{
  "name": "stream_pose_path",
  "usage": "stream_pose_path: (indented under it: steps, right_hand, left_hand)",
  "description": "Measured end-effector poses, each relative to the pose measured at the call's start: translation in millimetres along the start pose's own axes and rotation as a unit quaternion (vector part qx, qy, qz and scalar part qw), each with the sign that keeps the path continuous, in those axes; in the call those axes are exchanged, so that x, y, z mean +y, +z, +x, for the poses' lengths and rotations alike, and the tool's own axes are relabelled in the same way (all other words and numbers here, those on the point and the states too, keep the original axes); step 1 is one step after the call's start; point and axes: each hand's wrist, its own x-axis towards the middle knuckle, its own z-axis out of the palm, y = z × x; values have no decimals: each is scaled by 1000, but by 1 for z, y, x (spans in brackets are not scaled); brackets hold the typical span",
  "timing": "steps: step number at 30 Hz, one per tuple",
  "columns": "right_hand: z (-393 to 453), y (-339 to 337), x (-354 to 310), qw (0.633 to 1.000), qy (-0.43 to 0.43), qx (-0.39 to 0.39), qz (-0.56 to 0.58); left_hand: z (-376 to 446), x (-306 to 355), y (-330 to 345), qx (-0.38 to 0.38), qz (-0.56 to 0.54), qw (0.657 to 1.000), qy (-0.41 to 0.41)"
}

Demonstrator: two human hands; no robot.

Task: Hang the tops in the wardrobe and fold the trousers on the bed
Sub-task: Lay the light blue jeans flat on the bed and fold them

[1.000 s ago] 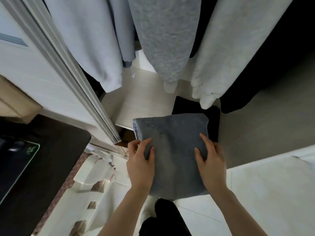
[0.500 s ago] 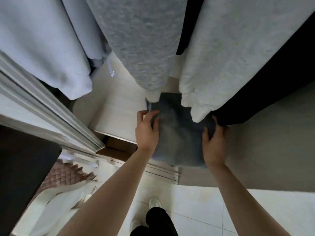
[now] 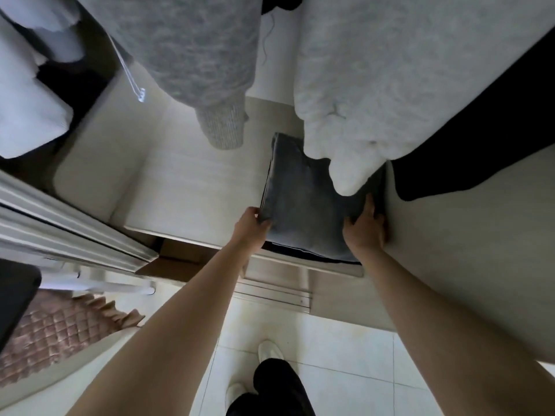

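Folded trousers (image 3: 303, 205) lie between the hands — left hand (image 3: 250, 225), right hand (image 3: 365, 229) — each grasping an edge.

Bare forearms without sleeves, black trousers (image 3: 277, 388) at the frame's bottom centre, and white shoes (image 3: 270, 351) below

I am looking down at pale floor tiles (image 3: 345, 352) running under the view. At lower left a pink quilted cover (image 3: 51, 334) is lying with its frilled edge showing, and a dark slab (image 3: 15, 298) is jutting in from the left edge just above it. A white shoe (image 3: 270, 351) is standing on the tiles, beside a black trouser leg (image 3: 276, 388).
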Motion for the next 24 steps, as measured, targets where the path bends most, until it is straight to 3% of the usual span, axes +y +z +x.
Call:
stream_pose_path:
  steps: [5, 10, 15, 20, 24]
  right_hand:
    - [3, -3, 0, 1000, 10, -2, 21]
    - [-5, 5, 2, 1000, -7, 15, -16]
    - [-13, 2, 11, 998, -14, 17, -56]
    - [-36, -10, 3, 998, -44, 23, -37]
    - [-90, -26, -8, 987, -149, 31, -61]
  left_hand:
    - [-9, 2, -5, 18, -112, 991, 64]
    - [-9, -25, 4, 46, -156, 987, 13]
    - [-11, -39, 6, 117, -29, 991, 62]
    - [-26, -43, -9, 66, 69, 995, 41]
    - [-71, -35, -33, 64, 105, 988, 89]
